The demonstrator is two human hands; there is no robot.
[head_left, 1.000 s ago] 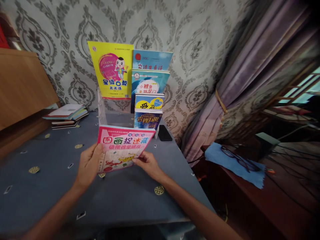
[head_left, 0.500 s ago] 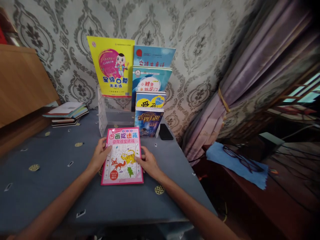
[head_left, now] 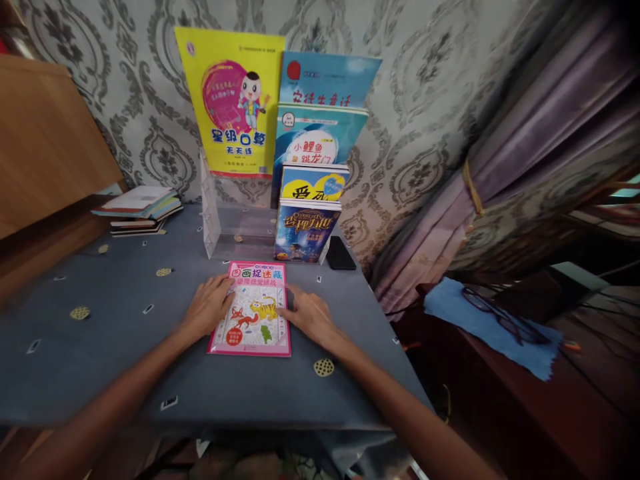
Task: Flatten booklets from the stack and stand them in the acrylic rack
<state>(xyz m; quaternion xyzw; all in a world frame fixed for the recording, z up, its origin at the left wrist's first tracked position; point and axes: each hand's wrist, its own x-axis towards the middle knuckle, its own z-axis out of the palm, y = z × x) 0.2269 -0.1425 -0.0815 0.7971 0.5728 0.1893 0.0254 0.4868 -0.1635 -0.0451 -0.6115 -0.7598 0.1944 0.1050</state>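
Note:
A pink-bordered picture book (head_left: 255, 320) with a fox and a striped cat on its cover rests face up on the table, or very close to it. My left hand (head_left: 213, 303) grips its left edge, thumb over the cover. On the opposite edge, my right hand (head_left: 310, 313) holds it with the thumb on the cover; some of its fingers are hidden. Just behind stands a clear plastic book rack (head_left: 213, 217). In it are a tall yellow workbook (head_left: 235, 100), two blue storybooks (head_left: 320, 133), a blue-and-yellow book (head_left: 313, 185) and a dark blue book (head_left: 305, 233).
A black phone (head_left: 341, 253) lies right of the rack. Stacked books (head_left: 140, 207) sit at the table's back left, near a wooden panel (head_left: 50, 140). Glasses (head_left: 505, 317) rest on a blue cloth (head_left: 465, 320) on a dark red surface at right, below a purple curtain (head_left: 450, 220).
The pink book has come down toward the tabletop and no longer overlaps the rack's front. Both hands have stayed on its edges. My view has shifted, with the rack appearing higher and larger.

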